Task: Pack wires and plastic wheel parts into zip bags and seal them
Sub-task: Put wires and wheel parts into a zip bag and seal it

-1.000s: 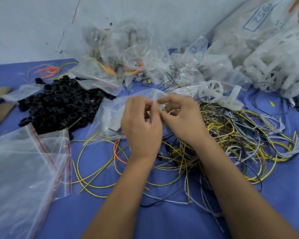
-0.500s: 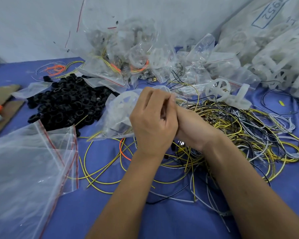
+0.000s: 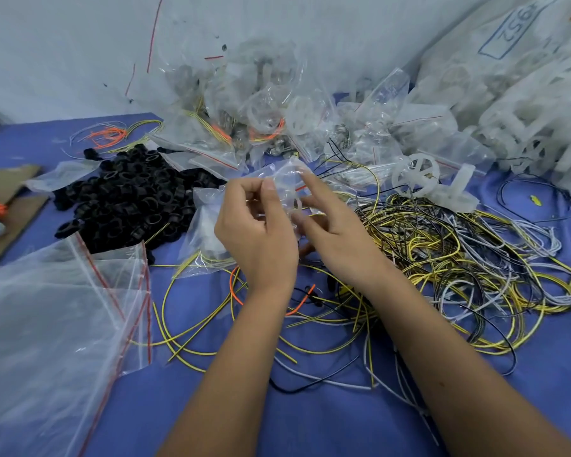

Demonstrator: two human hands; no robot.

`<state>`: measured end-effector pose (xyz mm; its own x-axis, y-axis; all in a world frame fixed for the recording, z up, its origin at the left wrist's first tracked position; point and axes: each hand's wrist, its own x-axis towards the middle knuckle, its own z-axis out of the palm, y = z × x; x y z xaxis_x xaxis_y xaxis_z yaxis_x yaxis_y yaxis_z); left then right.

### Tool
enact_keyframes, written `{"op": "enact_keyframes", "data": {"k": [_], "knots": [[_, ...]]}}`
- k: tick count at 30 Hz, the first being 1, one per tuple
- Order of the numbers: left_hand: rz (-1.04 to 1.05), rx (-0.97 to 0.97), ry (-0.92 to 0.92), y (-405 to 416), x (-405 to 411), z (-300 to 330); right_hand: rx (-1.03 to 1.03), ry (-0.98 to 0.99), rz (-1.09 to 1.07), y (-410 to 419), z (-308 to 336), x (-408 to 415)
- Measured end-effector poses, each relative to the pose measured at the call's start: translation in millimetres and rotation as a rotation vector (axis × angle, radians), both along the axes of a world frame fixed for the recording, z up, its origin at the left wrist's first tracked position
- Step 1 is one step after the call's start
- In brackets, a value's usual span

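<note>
Blue cloth covers the counter (image 3: pixel 310 420), under a pale wall. Both hands hold one small zip bag (image 3: pixel 284 179) raised above the wire tangle (image 3: pixel 442 258), probably to keep its mouth free for closing. The left hand (image 3: pixel 257 232) pinches its edge with curled fingers; the right hand (image 3: pixel 337 232) pinches the other side, with its index finger straight along the top. Loose plastic wheel parts (image 3: pixel 419 174) wait just beside the wires. On the big sack (image 3: pixel 495 61) at the back, upside-down writing seems to read "1952".
</note>
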<state>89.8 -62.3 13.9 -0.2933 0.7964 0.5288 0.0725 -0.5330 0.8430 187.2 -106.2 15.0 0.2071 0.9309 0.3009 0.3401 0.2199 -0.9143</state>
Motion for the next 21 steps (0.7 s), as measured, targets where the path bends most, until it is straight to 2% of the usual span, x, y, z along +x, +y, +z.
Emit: {"op": "enact_keyframes", "data": {"k": [3, 5, 9, 12, 21], "knots": [[0.017, 0.095, 0.119, -5, 0, 4, 0.063, 0.063, -0.051, 1, -3, 1], [0.041, 0.193, 0.245, -9, 0, 6, 0.061, 0.189, -0.1, 1, 1, 2], [0.079, 0.3, 0.393, -15, 1, 5, 0.022, 0.655, -0.146, 3, 8, 12], [0.107, 0.279, 0.385, -15, 0, 5, -0.016, 0.933, -0.025, 2, 9, 20], [0.207, 0.473, 0.441, -13, 1, 10, -0.094, 0.938, 0.483, -8, 11, 1]]}}
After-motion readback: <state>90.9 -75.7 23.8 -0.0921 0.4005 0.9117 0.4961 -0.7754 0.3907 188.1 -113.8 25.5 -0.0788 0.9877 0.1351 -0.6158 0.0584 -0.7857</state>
